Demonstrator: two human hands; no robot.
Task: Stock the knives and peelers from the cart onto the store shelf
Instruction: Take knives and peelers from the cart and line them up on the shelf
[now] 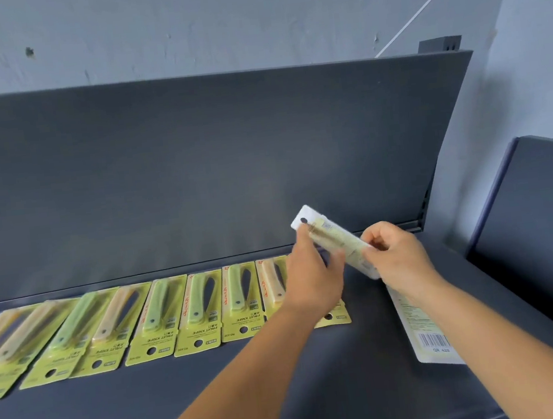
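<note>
Several fruit knife packs (195,313) on yellow-green cards lie in a row along the back of the dark grey shelf (221,405). Above the row's right end, both hands hold one knife pack (333,237) tilted, its white back facing me. My left hand (313,274) pinches its upper end near the hang hole. My right hand (401,257) grips its lower end. Another pack (427,333) lies white back up with a barcode under my right wrist; whether my right hand holds it too is hidden. The cart is out of view.
The shelf's upright back panel (195,170) rises behind the row. A second dark shelf unit (539,231) stands to the right. A grey wall (212,20) is behind. Bare shelf surface lies in front of the row and right of its last pack.
</note>
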